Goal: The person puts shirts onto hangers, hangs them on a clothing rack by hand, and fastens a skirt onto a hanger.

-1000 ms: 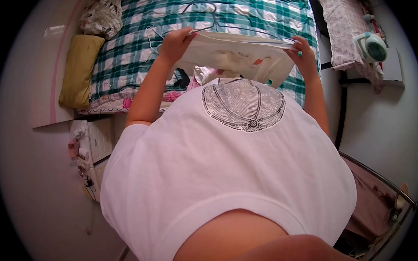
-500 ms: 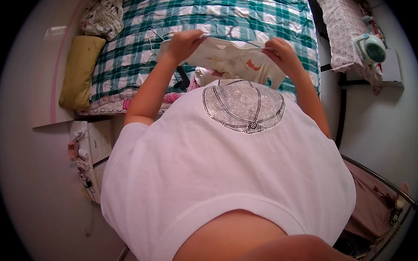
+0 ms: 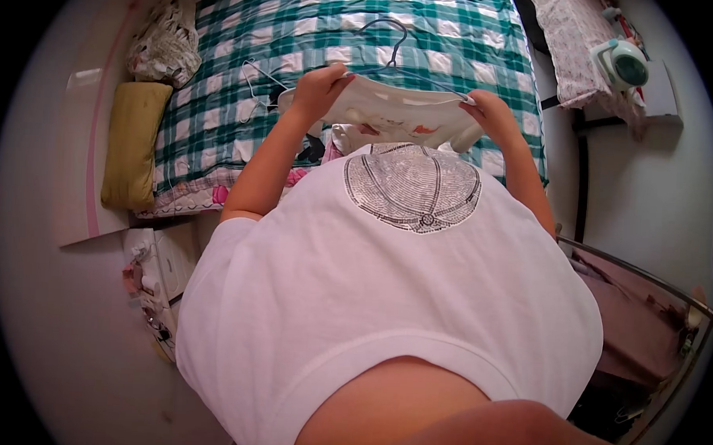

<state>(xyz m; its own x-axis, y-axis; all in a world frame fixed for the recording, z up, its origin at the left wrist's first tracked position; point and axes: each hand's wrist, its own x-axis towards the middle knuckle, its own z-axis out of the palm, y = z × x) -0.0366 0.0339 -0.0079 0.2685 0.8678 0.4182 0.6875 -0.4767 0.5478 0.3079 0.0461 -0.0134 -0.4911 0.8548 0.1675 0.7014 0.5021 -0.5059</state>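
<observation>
A white shirt (image 3: pixel 389 111) with a reddish print is stretched between my two hands above the bed. Inside its neck sits a dark blue clothes hanger (image 3: pixel 393 59), its hook sticking up past the collar. My left hand (image 3: pixel 321 90) pinches the shirt's left shoulder against the hanger. At the opposite shoulder, my right hand (image 3: pixel 489 110) is closed on the fabric and the hanger's arm. The lower part of the shirt is hidden behind my own body. Another hanger (image 3: pixel 255 83), pale and thin, lies on the bed just left of my left hand.
A green checked quilt (image 3: pixel 277 28) covers the bed. An olive pillow (image 3: pixel 135 145) and a bundled patterned cloth (image 3: pixel 167 43) lie along its left edge. A pale green fan-like appliance (image 3: pixel 624 65) stands at right. A metal rail (image 3: pixel 648 279) runs at lower right.
The hanger's hook now stands up clearly above the collar, where it was barely visible before. Both hands have shifted slightly, still holding the shoulders, and the whole view has tilted a little.
</observation>
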